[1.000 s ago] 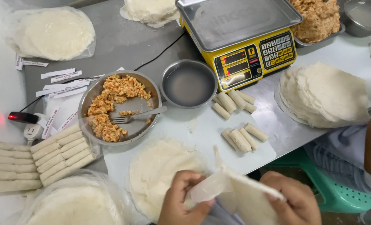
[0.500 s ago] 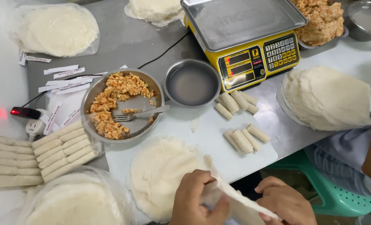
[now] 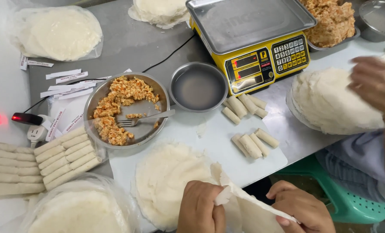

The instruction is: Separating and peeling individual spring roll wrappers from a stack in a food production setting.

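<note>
Two bare hands at the near edge of the counter (image 3: 127, 41): the left hand (image 3: 199, 208) has its fingers pinched together on one end of a thin white wrapper sheet (image 3: 244, 203), and the right hand (image 3: 301, 208) has its fingers closed on the other end, the sheet stretched between them and lifted just off the stack of round wrappers (image 3: 168, 181) lying beside the left hand. One white cutting board (image 3: 227, 149) carries that stack and two small groups of finished rolls (image 3: 253, 142) toward its right side. One metal pan of orange filling (image 3: 125, 108) with a fork (image 3: 145, 119) in it sits at the board's far-left corner, an empty metal bowl (image 3: 199, 86) just beside it. One yellow scale (image 3: 253, 43) stands at the far side. Rows of longer rolls (image 3: 37, 164) lie at the left edge (partly under plastic). Another person's hand (image 3: 376, 82) rests over a second wrapper pile (image 3: 330, 103) at the right edge.
</note>
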